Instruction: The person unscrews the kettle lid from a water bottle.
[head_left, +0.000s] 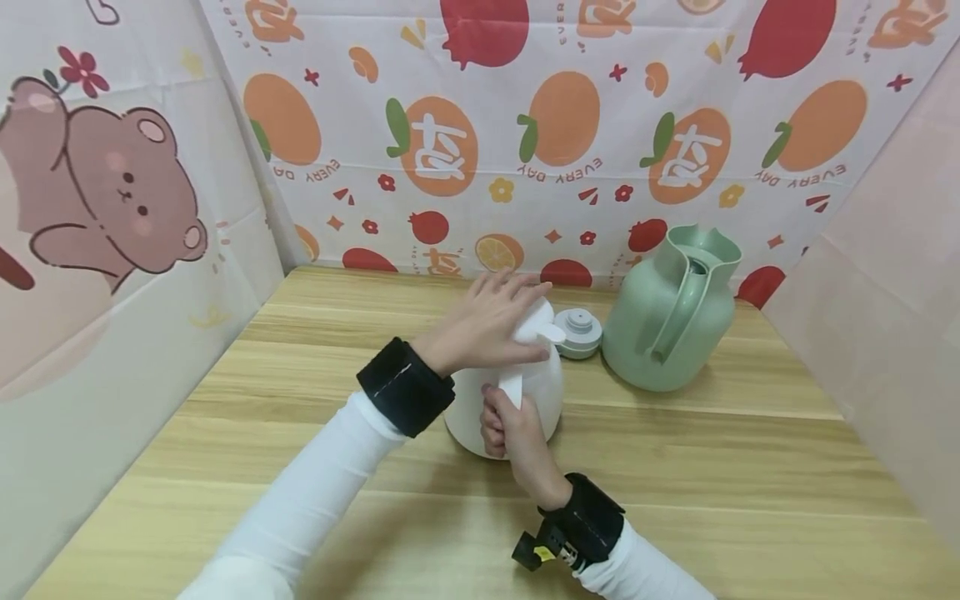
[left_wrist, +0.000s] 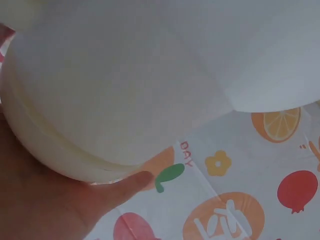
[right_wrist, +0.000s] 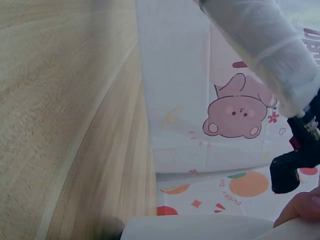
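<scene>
A white thermos jug stands on the table in the head view, its handle toward me. My right hand grips this handle with curled fingers. Across the top lies my left hand, fingers extended over the white lid and thumb stretched along its near side. In the left wrist view, the thumb runs along the lid's rounded edge, and the white body fills the upper part. The right wrist view catches only a strip of the white jug and a bit of a finger.
A green jug with a handle stands to the right. Between the two jugs sits a round grey-green stopper. The wooden table ends at a fruit-print cloth behind and a bear-print cloth at left.
</scene>
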